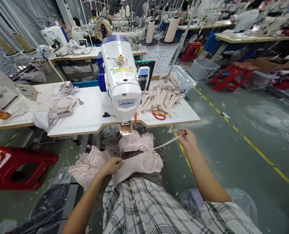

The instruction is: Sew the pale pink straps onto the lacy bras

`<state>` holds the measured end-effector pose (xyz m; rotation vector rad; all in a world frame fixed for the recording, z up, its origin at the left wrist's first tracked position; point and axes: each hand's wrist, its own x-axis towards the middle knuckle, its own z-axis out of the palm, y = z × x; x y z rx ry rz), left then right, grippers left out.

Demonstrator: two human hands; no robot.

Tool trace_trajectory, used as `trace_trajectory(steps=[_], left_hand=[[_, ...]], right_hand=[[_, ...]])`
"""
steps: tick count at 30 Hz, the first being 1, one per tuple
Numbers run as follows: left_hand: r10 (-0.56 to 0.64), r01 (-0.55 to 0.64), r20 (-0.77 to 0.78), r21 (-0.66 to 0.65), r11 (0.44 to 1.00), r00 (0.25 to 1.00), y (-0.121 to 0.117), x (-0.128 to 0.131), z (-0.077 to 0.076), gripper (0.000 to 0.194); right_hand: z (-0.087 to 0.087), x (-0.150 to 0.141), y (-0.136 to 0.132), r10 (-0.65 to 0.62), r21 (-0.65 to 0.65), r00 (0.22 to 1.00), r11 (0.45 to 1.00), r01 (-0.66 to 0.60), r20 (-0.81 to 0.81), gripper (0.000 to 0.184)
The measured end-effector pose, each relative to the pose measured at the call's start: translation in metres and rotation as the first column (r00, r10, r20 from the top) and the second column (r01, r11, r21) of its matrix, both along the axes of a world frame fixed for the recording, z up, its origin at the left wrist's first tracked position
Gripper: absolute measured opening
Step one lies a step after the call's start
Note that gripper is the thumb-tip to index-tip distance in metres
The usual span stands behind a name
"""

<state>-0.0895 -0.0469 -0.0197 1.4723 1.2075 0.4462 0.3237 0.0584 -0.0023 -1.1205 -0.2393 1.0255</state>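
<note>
Across my lap lies a pale pink bra (148,161), its side wing stretched to the left. My left hand (112,165) pinches the end of that wing. Out to the right, my right hand (187,139) is closed on the end of a thin strap (167,142) pulled taut from the bra. Behind it, a stack of pink lace bra cups (134,141) sits below the sewing machine head. More lace bras (90,164) are heaped left of my left hand. The white sewing machine (123,81) stands just ahead, above the work.
On the white machine table (90,112) lie a pile of pink straps (162,97), red-handled scissors (159,114) and several pale garments (59,104). A red stool (20,169) stands at left. A clear plastic bin (183,79) is behind the table's right end.
</note>
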Motion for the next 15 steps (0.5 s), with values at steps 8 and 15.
trace_trajectory(steps=[8,15], left_hand=[[0.556,-0.521,-0.197,0.201,0.829,0.808,0.035,-0.028,-0.019,0.038],[0.6,-0.487,-0.206,0.415,0.769,0.773,0.051,0.016,-0.011,0.032]], right_hand=[[-0.006,0.048,0.022,-0.228,-0.066,0.971,0.971,0.232,0.068,0.031],[-0.01,-0.05,-0.008,0.201,-0.036,0.927,0.979,-0.2,0.316,0.022]])
